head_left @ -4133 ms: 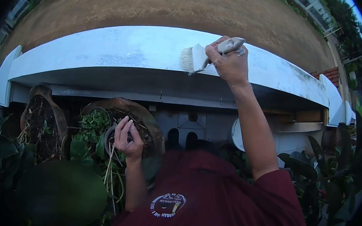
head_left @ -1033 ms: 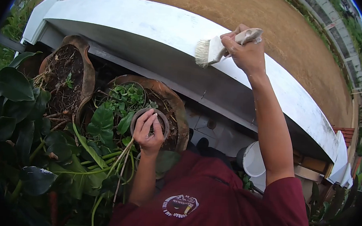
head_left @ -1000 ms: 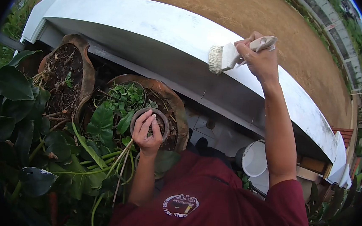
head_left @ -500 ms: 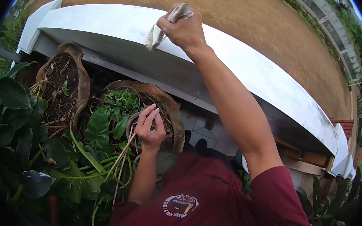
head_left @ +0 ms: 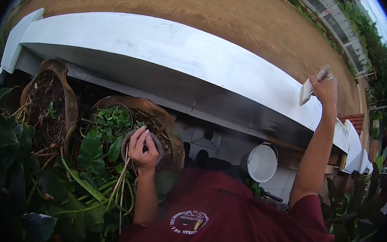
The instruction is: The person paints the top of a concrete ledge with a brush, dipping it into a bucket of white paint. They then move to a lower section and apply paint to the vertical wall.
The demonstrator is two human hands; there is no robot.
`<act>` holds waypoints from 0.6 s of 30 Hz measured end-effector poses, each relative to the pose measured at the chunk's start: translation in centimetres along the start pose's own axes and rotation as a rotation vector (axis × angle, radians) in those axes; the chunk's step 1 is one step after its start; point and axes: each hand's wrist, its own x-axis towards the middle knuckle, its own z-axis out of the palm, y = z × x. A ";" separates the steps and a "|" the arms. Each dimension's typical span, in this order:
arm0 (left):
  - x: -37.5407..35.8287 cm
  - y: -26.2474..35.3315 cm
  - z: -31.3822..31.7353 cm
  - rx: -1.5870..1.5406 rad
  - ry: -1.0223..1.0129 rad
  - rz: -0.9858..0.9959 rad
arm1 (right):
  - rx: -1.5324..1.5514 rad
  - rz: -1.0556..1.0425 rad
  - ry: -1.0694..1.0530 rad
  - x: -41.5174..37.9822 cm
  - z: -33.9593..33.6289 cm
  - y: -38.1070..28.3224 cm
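Note:
A paintbrush with pale bristles is gripped in my right hand, its handle end poking up past the fingers. Those bristles lie against the top of the white wall near its right end. My left hand hangs over a small round pot, fingers loosely curled and slightly apart, with nothing in them. White specks show on its fingertips. Below the wall stands a bucket with white paint inside.
Large clay planters with soil and small plants line the wall's near side at left. Broad-leaved plants crowd the lower left. Dark leaves fill the lower right. Bare brown ground lies beyond the wall.
My right hand has swung far to the right along the wall with the paintbrush. My left hand has shifted slightly left and down in view. The bucket now shows fully.

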 end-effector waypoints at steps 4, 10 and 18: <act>0.4 2.2 1.2 -0.078 -0.014 0.016 | 0.019 -0.399 -0.162 -3.9 9.3 -16.8; 0.2 3.4 1.2 -0.067 -0.010 0.095 | 0.833 -0.672 -0.308 -8.2 12.7 -36.3; -0.1 2.4 0.1 0.038 -0.034 0.099 | 0.956 -0.136 -0.344 -0.4 13.7 -19.1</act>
